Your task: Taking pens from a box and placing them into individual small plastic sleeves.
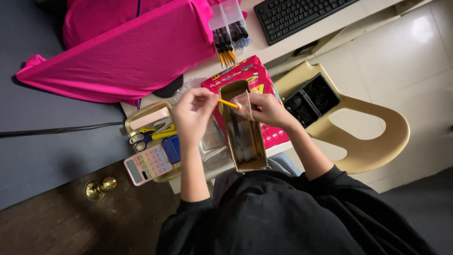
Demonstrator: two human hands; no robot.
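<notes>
A pastel calculator (147, 164) and scissors (147, 136) are seen on a tray (137, 120) at the left. Beside them the left hand (193, 114) is closed on a yellow pencil (228, 103), held over a long open cardboard box (244, 127). A small clear plastic bag (244, 105) is pinched by the right hand (268, 109), touching the pencil's tip, with a beige chair (373, 127) farther right.

Yellow pencil (228, 103) level, above perhaps cardboard box (244, 126)
</notes>
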